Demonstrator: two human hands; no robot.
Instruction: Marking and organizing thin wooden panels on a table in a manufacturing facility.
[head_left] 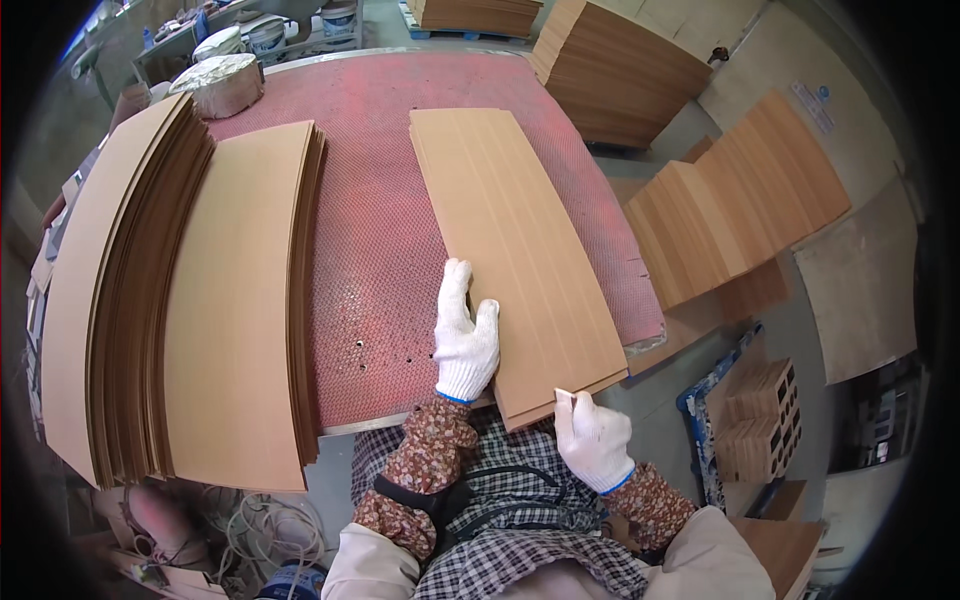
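A short stack of long, thin brown boards (520,230) lies in front of me, its sheets slightly out of line at the near end. My right hand (594,438), in a white knit glove, pinches the near edge of a board close to its right corner. Against the stack's left edge rests my left hand (466,335), gloved alike, thumb and fingers apart and stretched out. Its fingertips touch the board edge, and I cannot see whether any finger goes under it. Both forearms wear flowered sleeve covers.
Under the boards is a red, mesh-textured table (370,250). Two taller board stacks stand at left, a far-left stack (110,260) and an inner stack (240,270). A wrapped round bundle (222,85) sits behind them. More board piles (740,200) and a blue pallet (705,440) are at right.
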